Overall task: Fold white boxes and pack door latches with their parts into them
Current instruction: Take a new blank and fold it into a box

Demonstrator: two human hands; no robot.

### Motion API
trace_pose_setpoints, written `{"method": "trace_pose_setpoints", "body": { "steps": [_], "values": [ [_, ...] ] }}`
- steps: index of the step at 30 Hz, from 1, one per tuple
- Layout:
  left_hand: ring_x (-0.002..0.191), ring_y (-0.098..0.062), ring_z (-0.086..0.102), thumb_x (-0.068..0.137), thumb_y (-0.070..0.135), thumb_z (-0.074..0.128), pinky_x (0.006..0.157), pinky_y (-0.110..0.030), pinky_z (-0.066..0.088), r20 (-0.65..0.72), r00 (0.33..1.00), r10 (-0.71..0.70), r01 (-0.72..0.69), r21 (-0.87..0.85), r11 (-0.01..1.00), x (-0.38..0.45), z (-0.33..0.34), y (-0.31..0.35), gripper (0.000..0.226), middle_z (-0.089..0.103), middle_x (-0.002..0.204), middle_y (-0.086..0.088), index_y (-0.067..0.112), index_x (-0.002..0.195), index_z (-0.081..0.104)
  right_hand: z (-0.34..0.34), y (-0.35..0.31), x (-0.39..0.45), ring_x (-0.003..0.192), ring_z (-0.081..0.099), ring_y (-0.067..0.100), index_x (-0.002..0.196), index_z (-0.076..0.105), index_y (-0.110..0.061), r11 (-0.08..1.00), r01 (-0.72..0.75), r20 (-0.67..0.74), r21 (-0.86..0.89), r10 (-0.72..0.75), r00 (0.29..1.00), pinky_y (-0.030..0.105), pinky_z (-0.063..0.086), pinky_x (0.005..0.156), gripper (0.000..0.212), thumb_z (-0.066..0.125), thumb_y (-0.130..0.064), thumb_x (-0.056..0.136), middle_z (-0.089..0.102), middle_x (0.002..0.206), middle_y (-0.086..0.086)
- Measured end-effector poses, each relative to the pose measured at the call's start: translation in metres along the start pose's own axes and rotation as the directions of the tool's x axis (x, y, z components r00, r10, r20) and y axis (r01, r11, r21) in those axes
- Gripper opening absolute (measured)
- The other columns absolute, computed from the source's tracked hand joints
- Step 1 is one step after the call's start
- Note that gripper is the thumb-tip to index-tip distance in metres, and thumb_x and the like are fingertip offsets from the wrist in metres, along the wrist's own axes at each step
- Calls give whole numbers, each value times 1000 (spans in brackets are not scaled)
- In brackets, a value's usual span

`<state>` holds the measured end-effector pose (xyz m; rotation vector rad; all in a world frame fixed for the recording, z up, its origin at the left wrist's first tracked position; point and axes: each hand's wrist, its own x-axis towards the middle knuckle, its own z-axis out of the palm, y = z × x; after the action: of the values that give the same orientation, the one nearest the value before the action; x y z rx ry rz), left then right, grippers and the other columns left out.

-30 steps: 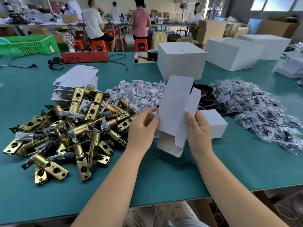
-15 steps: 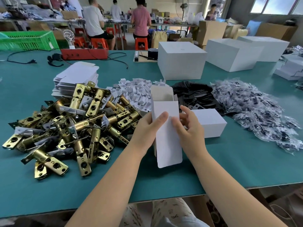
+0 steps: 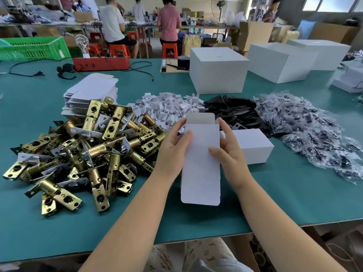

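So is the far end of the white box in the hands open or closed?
Open. The white box is held by the left hand and right hand; its far flap stands up, not tucked in.

No text, label, brand or number is showing legibly anywhere. The white box is presenting only blank card. Beyond it, the large white carton is bearing a faint mark on its top, too small and blurred to read.
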<state>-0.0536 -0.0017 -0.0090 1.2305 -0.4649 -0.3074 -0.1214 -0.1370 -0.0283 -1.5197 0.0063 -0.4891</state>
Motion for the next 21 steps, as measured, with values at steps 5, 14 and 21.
{"method": "trace_pose_setpoints", "body": {
  "steps": [5, 14, 21],
  "values": [
    [89, -8, 71, 103, 18, 49, 72, -26, 58, 8, 999, -40, 40, 8, 999, 0, 1, -4, 26, 74, 94, 15, 37, 116, 60, 0, -1, 4, 92, 66, 7, 138, 37, -36, 997, -38, -16, 62, 39, 999, 23, 55, 76, 52, 54, -17, 93, 70, 101, -11],
    [80, -10, 65, 103, 19, 48, 71, -27, 54, -17, 999, -29, 30, 131, 991, 0, 4, -5, 16, 70, 85, 8, 22, 100, 64, 0, -5, 4, 75, 66, 5, 113, 57, -28, 998, -66, -50, 15, 66, 997, 20, 53, 63, 25, 50, -10, 98, 71, 81, -11],
    [81, -15, 59, 102, 20, 50, 72, -29, 49, -26, 998, -53, 57, 154, 986, 0, 4, -5, 15, 64, 88, 0, 18, 97, 64, 0, -4, 4, 68, 62, 3, 88, 60, -24, 997, -65, -88, -31, 62, 994, 18, 50, 60, 7, 55, -29, 88, 68, 74, -14]
  ]
}}
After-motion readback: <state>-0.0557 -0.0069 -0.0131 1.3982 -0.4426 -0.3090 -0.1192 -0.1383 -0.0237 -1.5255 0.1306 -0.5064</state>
